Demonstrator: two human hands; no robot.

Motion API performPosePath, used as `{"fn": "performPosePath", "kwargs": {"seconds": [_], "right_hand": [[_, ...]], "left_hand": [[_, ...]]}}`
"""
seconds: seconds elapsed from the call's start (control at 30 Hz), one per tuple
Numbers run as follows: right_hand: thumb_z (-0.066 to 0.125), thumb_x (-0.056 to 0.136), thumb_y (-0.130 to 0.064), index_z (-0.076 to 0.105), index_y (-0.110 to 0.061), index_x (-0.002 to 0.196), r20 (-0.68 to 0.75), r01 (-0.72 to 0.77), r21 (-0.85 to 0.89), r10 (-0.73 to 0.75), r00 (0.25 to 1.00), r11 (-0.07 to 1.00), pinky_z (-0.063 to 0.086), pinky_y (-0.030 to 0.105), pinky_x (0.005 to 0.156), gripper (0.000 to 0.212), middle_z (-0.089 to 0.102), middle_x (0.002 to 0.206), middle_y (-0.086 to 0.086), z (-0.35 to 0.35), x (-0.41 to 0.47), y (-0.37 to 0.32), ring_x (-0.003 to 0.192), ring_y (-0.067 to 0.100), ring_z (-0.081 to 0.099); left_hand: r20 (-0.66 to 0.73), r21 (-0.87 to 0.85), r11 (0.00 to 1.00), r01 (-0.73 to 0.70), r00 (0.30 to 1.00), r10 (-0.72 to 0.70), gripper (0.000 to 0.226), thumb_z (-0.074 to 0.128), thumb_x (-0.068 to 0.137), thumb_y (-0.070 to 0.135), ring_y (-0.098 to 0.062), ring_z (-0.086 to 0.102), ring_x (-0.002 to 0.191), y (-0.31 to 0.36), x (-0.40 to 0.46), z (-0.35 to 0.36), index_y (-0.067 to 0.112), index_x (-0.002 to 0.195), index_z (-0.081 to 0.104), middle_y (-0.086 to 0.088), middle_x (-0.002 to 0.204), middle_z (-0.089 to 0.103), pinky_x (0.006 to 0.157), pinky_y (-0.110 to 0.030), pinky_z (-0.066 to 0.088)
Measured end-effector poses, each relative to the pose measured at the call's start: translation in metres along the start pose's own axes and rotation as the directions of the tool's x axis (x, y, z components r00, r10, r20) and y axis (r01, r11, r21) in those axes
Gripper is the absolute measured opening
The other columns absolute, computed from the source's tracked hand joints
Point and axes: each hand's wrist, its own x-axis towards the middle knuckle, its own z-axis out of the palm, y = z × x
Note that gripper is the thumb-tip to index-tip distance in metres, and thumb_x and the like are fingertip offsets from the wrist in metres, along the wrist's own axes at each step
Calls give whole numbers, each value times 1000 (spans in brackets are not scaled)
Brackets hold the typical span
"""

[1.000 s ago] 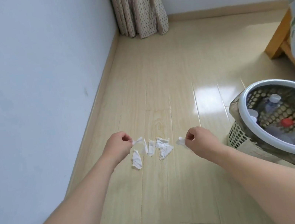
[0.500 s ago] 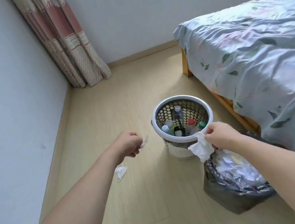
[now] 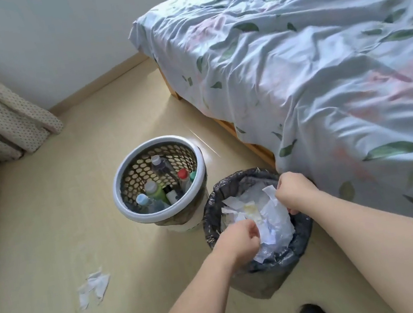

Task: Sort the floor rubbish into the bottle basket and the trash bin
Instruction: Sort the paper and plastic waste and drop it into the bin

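Both hands over trash bin (image 3: 263,275), dropping paper.
R hand (image 3: 294,190) pinches a paper scrap (image 3: 270,191); L hand (image 3: 237,240) fingers curled, contents unclear. Risk: scrap flutters past rim. More scraps (image 3: 94,285) on floor; bottle basket (image 3: 164,212) beside bin.

No readable text anywhere

We see soft, even daylight, a glare streak on the floor (image 3: 204,143), and wide-angle bending at the edges.
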Motion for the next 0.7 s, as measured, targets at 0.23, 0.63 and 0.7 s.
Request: {"fn": "performPosePath", "kwargs": {"seconds": [0.23,0.63,0.7], "right_hand": [[46,93,-12,64,-6,103,139,29,-79,-18,990,996,50,31,81,21,63,110,16,22,25,0,109,32,61],[48,91,-11,58,-9,94,125,279,-162,-261,957,947,48,30,75,11,61,93,10,42,-68,-143,96,27,61],[48,92,-15,59,-11,90,183,339,-174,-308,934,924,49,27,75,12,61,90,7,74,-87,-179,93,24,61]], "left_hand": [[48,448,892,-58,998,41,28,49,85,16,-31,54,108,-17,28,24,18,110,61,-6,114,62,91,-38,43],[-179,240,955,176,975,-134,25,44,89,17,-23,59,102,-122,-82,-122,20,105,62,-2,111,65,89,-37,51],[-164,224,944,241,964,-207,29,43,89,16,-25,58,108,-164,-110,-143,19,111,61,-4,117,63,91,-34,49]]}}
